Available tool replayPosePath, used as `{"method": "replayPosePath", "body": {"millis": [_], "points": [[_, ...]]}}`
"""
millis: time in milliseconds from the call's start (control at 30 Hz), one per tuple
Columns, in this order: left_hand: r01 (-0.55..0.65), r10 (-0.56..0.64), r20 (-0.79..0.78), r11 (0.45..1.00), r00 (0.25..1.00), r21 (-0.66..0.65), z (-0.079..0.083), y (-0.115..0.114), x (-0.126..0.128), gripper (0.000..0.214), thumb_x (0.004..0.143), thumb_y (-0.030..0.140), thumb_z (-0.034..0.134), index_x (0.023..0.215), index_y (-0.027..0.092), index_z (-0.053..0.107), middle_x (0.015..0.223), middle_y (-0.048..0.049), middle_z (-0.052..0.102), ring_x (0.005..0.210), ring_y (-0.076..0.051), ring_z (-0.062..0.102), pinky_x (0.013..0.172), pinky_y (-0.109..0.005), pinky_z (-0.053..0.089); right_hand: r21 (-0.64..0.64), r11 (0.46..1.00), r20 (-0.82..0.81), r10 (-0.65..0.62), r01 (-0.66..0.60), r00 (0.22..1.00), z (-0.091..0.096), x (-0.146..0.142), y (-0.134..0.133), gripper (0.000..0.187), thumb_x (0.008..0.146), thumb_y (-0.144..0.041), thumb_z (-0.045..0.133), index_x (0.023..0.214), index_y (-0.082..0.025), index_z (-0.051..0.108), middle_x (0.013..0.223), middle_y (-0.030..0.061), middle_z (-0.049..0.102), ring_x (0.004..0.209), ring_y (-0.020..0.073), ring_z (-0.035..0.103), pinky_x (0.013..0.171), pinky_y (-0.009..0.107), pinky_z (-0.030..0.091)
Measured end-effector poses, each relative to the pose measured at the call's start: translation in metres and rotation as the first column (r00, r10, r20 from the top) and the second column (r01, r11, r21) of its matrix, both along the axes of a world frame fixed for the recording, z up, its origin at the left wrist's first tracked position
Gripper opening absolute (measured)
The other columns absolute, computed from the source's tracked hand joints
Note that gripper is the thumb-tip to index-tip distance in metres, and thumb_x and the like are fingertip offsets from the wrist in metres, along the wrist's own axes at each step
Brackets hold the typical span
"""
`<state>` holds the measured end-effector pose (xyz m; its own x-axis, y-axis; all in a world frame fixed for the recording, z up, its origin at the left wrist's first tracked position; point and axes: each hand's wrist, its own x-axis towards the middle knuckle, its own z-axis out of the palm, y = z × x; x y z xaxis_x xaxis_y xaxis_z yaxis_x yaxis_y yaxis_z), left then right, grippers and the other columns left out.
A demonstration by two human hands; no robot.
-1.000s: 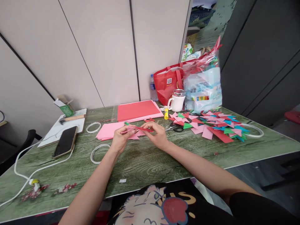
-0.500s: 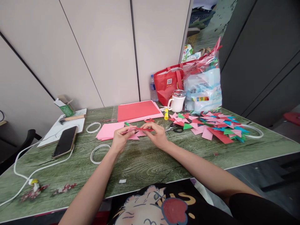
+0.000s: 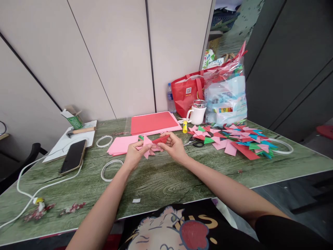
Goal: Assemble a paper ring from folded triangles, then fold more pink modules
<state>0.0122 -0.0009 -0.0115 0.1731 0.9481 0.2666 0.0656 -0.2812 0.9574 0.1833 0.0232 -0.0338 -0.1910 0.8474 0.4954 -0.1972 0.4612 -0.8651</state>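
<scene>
My left hand [image 3: 135, 153] pinches a pink folded paper piece [image 3: 147, 146] with pointed corners. In my right hand [image 3: 174, 149] is a red folded paper strip [image 3: 160, 140], gripped between thumb and fingers. The two papers meet or overlap between my fingertips; whether they are joined I cannot tell. Just behind my hands lies a stack of pink paper [image 3: 119, 145], and a bit of green paper shows above my left fingers. Black-handled scissors [image 3: 197, 143] rest to the right of my right hand.
Coloured folded papers [image 3: 239, 137] are heaped at the right. Red sheets [image 3: 153, 123], a glue stick [image 3: 185, 127], a white mug [image 3: 197, 113] and bags [image 3: 225, 97] stand or lie at the back. Tape rolls [image 3: 110, 170], a phone [image 3: 73, 157] and a hammer [image 3: 82, 130] are on the left.
The papers have been turned from nearly edge-on to show their faces; the pink piece now stands up between my fingers. My right fingers have lifted slightly.
</scene>
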Motion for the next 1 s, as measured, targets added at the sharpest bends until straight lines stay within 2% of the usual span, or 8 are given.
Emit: {"method": "replayPosePath", "body": {"millis": [133, 300, 433, 500, 600, 767, 1000], "points": [[0.016, -0.019, -0.09, 0.999, 0.996, -0.037, 0.001, -0.001, 0.0, 0.023, 0.07, 0.034, 0.065, 0.075, 0.013, 0.071, 0.054, -0.0044, 0.064, 0.05, -0.015, 0.058, 0.048, -0.024, 0.044, -0.126, 0.985, -0.047, 0.111, -0.116, 0.993, 0.005, 0.0, 0.0, 0.039, 0.061, -0.037, 0.073, 0.088, -0.02, 0.049, 0.06, -0.0039, 0.063, 0.05, 0.0131, 0.063, 0.049, 0.025, 0.055], [0.008, -0.012, -0.132, 0.999, 0.991, -0.037, 0.002, -0.002, 0.003, 0.021, 0.069, 0.034, 0.066, 0.069, 0.013, 0.071, 0.05, -0.0037, 0.063, 0.047, -0.014, 0.056, 0.046, -0.023, 0.044, -0.204, 0.965, -0.035, 0.159, -0.163, 0.987, 0.003, -0.001, 0.003, 0.042, 0.056, -0.039, 0.075, 0.083, -0.018, 0.051, 0.058, -0.0025, 0.064, 0.05, 0.0148, 0.063, 0.046, 0.026, 0.054], [0.01, -0.018, -0.091, 0.996, 0.996, -0.087, 0.004, -0.003, 0.003, 0.023, 0.07, 0.034, 0.065, 0.074, 0.012, 0.071, 0.054, -0.0055, 0.065, 0.049, -0.015, 0.058, 0.047, -0.023, 0.045, -0.171, 0.975, 0.059, 0.157, -0.145, 0.986, 0.004, 0.002, 0.008, 0.035, 0.064, -0.041, 0.069, 0.084, -0.017, 0.053, 0.06, -0.0028, 0.061, 0.049, 0.012, 0.06, 0.042, 0.022, 0.05], [0.007, -0.014, -0.066, 0.995, 0.998, -0.097, 0.005, -0.004, 0.003, 0.024, 0.07, 0.034, 0.065, 0.075, 0.012, 0.071, 0.057, -0.0062, 0.066, 0.052, -0.016, 0.06, 0.051, -0.024, 0.046, -0.111, 0.987, 0.139, 0.129, -0.114, 0.982, 0.006, 0.006, 0.012, 0.028, 0.069, -0.042, 0.064, 0.077, -0.017, 0.055, 0.059, -0.0032, 0.058, 0.047, 0.0096, 0.056, 0.04, 0.02, 0.046], [0.006, -0.01, -0.048, 0.996, 0.999, -0.091, 0.006, -0.004, 0.002, 0.024, 0.071, 0.035, 0.065, 0.076, 0.012, 0.072, 0.057, -0.0066, 0.067, 0.054, -0.017, 0.062, 0.052, -0.025, 0.047, -0.073, 0.993, 0.211, 0.105, -0.092, 0.972, 0.009, 0.012, 0.015, 0.031, 0.068, -0.044, 0.065, 0.062, -0.017, 0.052, 0.052, -0.0047, 0.053, 0.041, 0.0073, 0.049, 0.04, 0.02, 0.042], [0.016, -0.024, -0.065, 0.992, 0.998, -0.127, 0.005, -0.004, 0.003, 0.023, 0.067, 0.034, 0.068, 0.072, 0.012, 0.072, 0.057, -0.0073, 0.068, 0.05, -0.016, 0.061, 0.048, -0.024, 0.047, -0.17, 0.981, 0.143, 0.114, -0.089, 0.983, 0.01, 0.012, 0.013, 0.037, 0.058, -0.046, 0.071, 0.058, -0.017, 0.05, 0.049, -0.0035, 0.058, 0.039, 0.0088, 0.051, 0.041, 0.021, 0.042], [0.044, -0.055, -0.077, 0.99, 0.995, -0.134, 0.003, -0.004, 0.002, 0.024, 0.068, 0.034, 0.067, 0.074, 0.011, 0.073, 0.05, -0.006, 0.064, 0.048, -0.015, 0.058, 0.047, -0.023, 0.045, -0.199, 0.97, 0.111, 0.161, -0.137, 0.981, 0.011, 0.01, 0.01, 0.034, 0.056, -0.044, 0.074, 0.058, -0.017, 0.053, 0.049, -0.0034, 0.059, 0.04, 0.0099, 0.054, 0.043, 0.023, 0.046]]}}
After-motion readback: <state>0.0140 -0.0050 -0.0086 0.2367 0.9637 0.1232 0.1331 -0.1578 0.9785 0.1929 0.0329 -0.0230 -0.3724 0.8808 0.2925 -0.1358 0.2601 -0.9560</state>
